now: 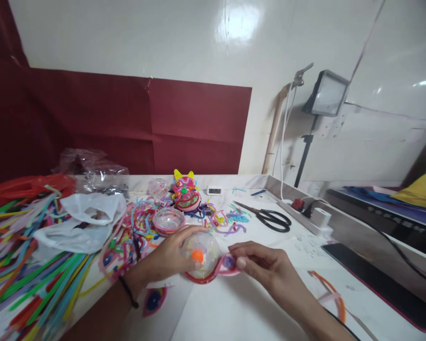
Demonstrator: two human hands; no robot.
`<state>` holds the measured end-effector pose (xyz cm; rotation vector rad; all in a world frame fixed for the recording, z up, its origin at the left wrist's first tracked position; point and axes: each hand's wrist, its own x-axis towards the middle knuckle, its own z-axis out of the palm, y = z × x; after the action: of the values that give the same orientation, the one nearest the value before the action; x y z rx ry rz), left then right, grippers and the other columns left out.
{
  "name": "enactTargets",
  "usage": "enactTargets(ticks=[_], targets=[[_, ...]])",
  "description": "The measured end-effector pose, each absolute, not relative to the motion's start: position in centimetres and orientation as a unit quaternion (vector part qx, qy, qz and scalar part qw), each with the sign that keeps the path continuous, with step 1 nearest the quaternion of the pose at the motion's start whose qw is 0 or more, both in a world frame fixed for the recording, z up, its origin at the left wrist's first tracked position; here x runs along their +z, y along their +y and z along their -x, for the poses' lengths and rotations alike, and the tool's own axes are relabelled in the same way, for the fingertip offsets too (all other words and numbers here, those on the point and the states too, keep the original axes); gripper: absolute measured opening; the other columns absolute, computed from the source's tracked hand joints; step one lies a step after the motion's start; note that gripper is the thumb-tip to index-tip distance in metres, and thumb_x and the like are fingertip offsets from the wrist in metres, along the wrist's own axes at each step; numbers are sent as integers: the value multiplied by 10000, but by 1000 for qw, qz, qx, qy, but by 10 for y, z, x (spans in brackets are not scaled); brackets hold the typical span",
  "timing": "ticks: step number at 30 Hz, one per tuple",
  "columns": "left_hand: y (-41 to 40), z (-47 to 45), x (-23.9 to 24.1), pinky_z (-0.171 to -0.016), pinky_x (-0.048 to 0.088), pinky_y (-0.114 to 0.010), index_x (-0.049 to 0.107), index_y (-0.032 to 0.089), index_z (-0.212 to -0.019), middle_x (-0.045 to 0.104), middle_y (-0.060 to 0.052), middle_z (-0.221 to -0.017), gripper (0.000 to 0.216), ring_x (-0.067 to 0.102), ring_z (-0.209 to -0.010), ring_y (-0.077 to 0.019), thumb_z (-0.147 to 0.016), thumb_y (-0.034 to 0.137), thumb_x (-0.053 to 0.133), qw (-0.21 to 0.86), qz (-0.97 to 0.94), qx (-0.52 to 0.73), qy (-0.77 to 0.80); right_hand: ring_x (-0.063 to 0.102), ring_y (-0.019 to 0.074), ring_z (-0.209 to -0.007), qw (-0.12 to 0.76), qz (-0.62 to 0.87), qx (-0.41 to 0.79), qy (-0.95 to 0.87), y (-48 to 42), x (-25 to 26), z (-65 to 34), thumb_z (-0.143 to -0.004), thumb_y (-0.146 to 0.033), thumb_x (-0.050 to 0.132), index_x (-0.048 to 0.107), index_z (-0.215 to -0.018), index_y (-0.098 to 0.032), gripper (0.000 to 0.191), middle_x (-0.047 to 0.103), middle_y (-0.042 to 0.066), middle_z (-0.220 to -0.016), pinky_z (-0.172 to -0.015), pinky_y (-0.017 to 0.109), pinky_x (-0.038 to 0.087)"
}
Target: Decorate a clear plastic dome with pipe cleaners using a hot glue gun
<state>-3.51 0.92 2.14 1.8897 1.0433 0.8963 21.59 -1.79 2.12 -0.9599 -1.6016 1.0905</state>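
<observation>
My left hand (179,253) is closed round the side of a clear plastic dome (208,246). An orange round spot (198,256) shows on the dome, and a red-pink rim runs along its lower edge. At the dome's right side, my right hand (261,263) pinches a pink eye-shaped piece (228,263) with a blue-purple centre between thumb and fingers. The piece touches the rim. Below my left wrist lies a similar pink eye shape (154,301) with a dark blue centre. Just behind the dome stands a clear bowl-like half (169,219) with a pink rim.
Colourful pipe cleaners (24,255) and a white plastic bag (81,222) cover the left side. A decorated cat-eared figure (185,189) stands at the back, near a small digital display (214,191). Black-handled scissors (270,219) lie behind my right hand; a dark phone-like slab (379,284) lies right.
</observation>
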Motion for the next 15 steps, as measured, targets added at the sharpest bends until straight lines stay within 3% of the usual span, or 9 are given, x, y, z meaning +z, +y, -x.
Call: enactTargets(ticks=[5,8,15], targets=[[8,34,23,-1026,425,-393,549,238,-1277,580,-73,-1314,663,554,-1188,-286,-647,148,735,387,-746,354,410,651,206,-735,532,401,429,-610,-15,18,-205,-637,-456,796,748,-791,-192,310,723,92,-935,-636,301,532],[7,33,23,-1028,423,-390,555,242,-1272,589,-68,-1301,643,564,-1174,-282,-660,162,735,385,-747,351,412,635,209,-763,561,399,389,-612,-13,15,-199,-645,-443,795,729,-767,-194,284,699,74,-866,-653,298,514],[5,33,22,-1044,408,-378,551,232,-1272,594,-69,-1292,625,562,-1176,-272,-678,170,738,368,-759,350,407,606,211,-761,552,396,358,-641,-11,12,-193,-691,-498,747,725,-765,-196,311,667,67,-837,-642,306,490]])
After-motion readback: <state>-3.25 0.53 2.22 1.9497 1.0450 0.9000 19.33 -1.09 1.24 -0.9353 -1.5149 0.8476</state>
